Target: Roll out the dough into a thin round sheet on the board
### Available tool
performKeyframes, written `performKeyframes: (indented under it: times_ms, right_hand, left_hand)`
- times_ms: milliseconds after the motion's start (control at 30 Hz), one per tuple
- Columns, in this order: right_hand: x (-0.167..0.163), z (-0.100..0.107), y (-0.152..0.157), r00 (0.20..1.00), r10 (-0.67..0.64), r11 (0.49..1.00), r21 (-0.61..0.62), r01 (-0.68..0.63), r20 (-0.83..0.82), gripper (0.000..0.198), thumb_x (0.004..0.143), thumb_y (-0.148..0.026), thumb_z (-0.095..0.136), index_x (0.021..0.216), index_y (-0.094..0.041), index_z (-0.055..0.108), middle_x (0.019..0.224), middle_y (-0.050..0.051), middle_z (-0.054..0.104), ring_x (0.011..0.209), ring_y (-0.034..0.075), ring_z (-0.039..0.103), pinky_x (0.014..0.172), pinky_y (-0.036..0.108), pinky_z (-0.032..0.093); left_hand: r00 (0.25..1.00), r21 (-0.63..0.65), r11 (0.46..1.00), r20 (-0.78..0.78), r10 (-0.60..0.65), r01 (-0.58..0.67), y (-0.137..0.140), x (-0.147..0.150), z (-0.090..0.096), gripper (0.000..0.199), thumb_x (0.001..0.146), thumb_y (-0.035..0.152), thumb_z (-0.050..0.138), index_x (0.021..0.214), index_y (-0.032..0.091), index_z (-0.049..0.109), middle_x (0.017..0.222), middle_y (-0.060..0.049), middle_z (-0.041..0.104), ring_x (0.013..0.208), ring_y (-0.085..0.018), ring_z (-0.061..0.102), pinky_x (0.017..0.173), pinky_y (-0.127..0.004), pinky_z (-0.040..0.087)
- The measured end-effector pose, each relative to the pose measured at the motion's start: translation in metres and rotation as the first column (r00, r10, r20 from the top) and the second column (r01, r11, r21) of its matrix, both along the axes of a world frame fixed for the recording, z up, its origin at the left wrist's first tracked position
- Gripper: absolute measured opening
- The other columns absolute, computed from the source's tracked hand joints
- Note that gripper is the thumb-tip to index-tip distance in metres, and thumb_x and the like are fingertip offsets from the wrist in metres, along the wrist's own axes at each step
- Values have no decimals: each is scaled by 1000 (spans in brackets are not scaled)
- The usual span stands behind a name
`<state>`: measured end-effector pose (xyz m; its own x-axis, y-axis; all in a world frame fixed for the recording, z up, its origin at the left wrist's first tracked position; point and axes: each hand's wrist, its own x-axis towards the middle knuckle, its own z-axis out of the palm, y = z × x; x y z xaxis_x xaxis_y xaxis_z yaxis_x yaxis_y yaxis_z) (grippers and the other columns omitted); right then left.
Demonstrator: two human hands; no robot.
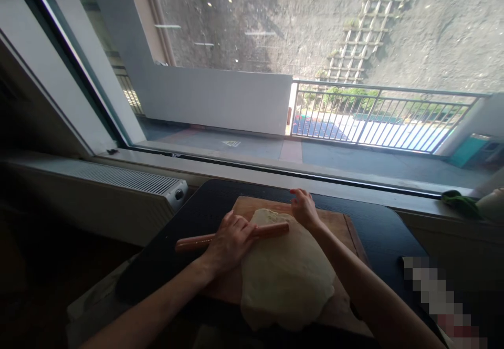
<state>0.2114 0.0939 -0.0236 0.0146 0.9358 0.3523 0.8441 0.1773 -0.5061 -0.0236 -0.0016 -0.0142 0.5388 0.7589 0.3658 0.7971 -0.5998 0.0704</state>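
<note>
A wide, pale sheet of rolled-out dough (287,275) lies on a wooden board (246,204), its near edge wavy and hanging low toward me. Across the dough's far left part rests a reddish-brown rolling pin (273,229). My left hand (232,236) is closed round the pin's middle, palm down. My right hand (304,208) is off the pin, just beyond the dough's far edge over the board. Its fingers are loosely bent with the forefinger stretched to the left, and I see nothing in them.
The board sits on a black table (378,228) with rounded corners. A window sill (244,173) runs behind it, and a white radiator (129,181) stands to the left. A dark green item (459,202) lies on the sill at right. A blurred patch (437,291) covers something at the table's right edge.
</note>
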Motion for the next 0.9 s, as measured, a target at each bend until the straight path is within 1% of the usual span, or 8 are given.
performKeyframes:
  times_ms: [167, 300, 367, 467, 533, 667, 767, 900]
  right_hand:
    - [16, 25, -19, 997, -28, 999, 15, 29, -77, 38, 84, -17, 36, 117, -21, 55, 123, 4, 53, 112, 17, 46, 94, 27, 34]
    - [6, 9, -53, 999, 3, 1000, 3, -3, 54, 37, 86, -21, 36, 118, -24, 54, 125, 4, 51, 118, 18, 41, 99, 30, 30]
    - [4, -4, -68, 996, -12, 1000, -10, 13, 87, 35, 89, -24, 33, 118, -24, 54, 126, 4, 50, 122, 18, 37, 101, 31, 27]
    - [6, -15, -71, 994, -46, 999, 15, 45, 102, 36, 91, -31, 31, 121, -25, 51, 130, 4, 47, 129, 19, 29, 105, 34, 22]
    - [6, -14, -59, 991, -77, 997, 4, 77, 113, 37, 91, -32, 32, 124, -26, 49, 133, 4, 44, 131, 20, 26, 105, 36, 21]
    - [4, -5, -31, 980, -141, 981, -114, 157, 138, 42, 91, -36, 33, 129, -25, 44, 137, 6, 39, 132, 23, 24, 104, 44, 21]
    - [5, -9, -35, 980, -110, 981, -142, 134, 165, 44, 91, -39, 32, 132, -25, 41, 141, 7, 36, 133, 25, 21, 105, 49, 18]
    - [10, -22, -54, 977, -24, 995, -85, 43, 213, 44, 92, -42, 30, 131, -27, 43, 141, 5, 35, 136, 24, 14, 107, 49, 12]
  left_hand:
    - [991, 13, 993, -54, -120, 121, 10, 31, 15, 23, 89, 29, 43, 104, 24, 59, 96, -5, 59, 99, -21, 49, 104, -47, 25]
    - [981, -61, 981, -44, -187, 184, 12, 46, 12, 25, 89, 32, 42, 103, 24, 61, 97, -5, 60, 97, -21, 51, 101, -45, 30]
    - [991, -68, 989, -28, -133, 131, 11, 48, 5, 31, 91, 34, 37, 110, 25, 60, 105, -5, 60, 104, -22, 50, 103, -46, 28]
    - [999, -15, 999, -5, 46, -46, 18, 55, -8, 40, 92, 35, 30, 126, 25, 51, 128, -6, 52, 125, -25, 37, 108, -49, 19]
    - [988, -10, 988, -13, 157, -157, 32, 62, -14, 46, 92, 37, 28, 132, 22, 45, 138, -8, 43, 133, -27, 27, 109, -51, 15]
    - [956, -131, 947, -70, 286, -293, 60, 72, -17, 53, 92, 40, 25, 137, 14, 39, 144, -13, 36, 135, -30, 23, 107, -55, 17]
    - [962, -167, 949, -107, 250, -266, 55, 69, -20, 53, 92, 37, 25, 138, 13, 37, 144, -13, 34, 135, -30, 23, 107, -55, 17]
    - [984, -83, 984, -86, 153, -160, 35, 64, -24, 50, 92, 36, 25, 139, 22, 35, 146, -7, 33, 137, -27, 21, 110, -53, 10]
